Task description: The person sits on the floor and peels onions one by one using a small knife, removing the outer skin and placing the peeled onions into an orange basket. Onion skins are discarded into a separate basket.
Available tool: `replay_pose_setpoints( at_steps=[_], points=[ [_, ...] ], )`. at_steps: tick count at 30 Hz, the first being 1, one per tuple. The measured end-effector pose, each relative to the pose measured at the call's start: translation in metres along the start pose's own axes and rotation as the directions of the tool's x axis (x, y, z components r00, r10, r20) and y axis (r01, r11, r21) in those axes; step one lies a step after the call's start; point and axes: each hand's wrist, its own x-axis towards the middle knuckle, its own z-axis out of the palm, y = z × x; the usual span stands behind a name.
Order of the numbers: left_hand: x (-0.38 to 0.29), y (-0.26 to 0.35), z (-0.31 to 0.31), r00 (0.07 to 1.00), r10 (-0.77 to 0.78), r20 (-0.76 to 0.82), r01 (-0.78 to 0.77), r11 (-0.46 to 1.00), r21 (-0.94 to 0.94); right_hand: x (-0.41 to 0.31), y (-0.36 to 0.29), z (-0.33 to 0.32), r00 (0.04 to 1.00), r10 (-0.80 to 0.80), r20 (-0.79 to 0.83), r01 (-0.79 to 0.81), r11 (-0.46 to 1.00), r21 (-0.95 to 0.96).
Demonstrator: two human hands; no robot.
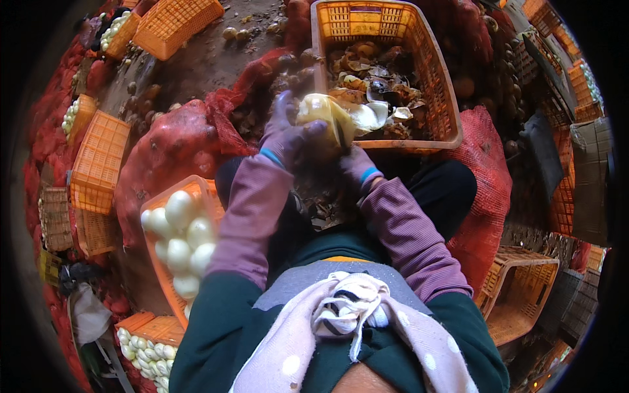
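Observation:
My left hand, in a purple glove with a blue cuff band, grips a large onion from its left side. A broad flap of loosened skin hangs at the onion's right, with a narrow dark strip along it. Just below that flap is my right hand, gloved alike and blurred; its fingers are largely hidden, so I cannot tell what they hold. Beyond both hands stands an orange plastic crate containing onion skins and scraps. Peeled white onions fill another orange crate by my left arm.
Red mesh sacks bulge on both sides of my legs. Stacked orange crates stand at the left, and a tipped crate lies at the right. Loose unpeeled onions and debris litter the floor ahead.

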Motion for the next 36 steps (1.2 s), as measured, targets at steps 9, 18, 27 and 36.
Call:
replay_pose_setpoints(
  at_steps=[9,18,27,36],
  points=[
    [-0.01,-0.013,0.017,0.939,0.046,-0.341,0.23,0.654,0.72,-0.051,-0.051,0.017,0.993,0.11,-0.039,-0.111,0.994,-0.016],
    [0.004,-0.019,-0.007,0.987,0.159,-0.025,-0.106,0.758,0.644,0.015,0.001,-0.07,0.998,0.063,-0.011,-0.064,0.979,-0.195],
    [0.007,0.003,-0.002,0.984,0.137,0.116,-0.171,0.52,0.837,-0.064,-0.08,-0.088,0.965,0.166,-0.201,-0.161,0.986,0.043],
    [0.015,0.015,0.011,0.983,0.054,0.173,-0.181,0.358,0.916,-0.075,-0.088,-0.038,0.995,-0.077,0.064,0.088,0.978,-0.187]
  ],
)
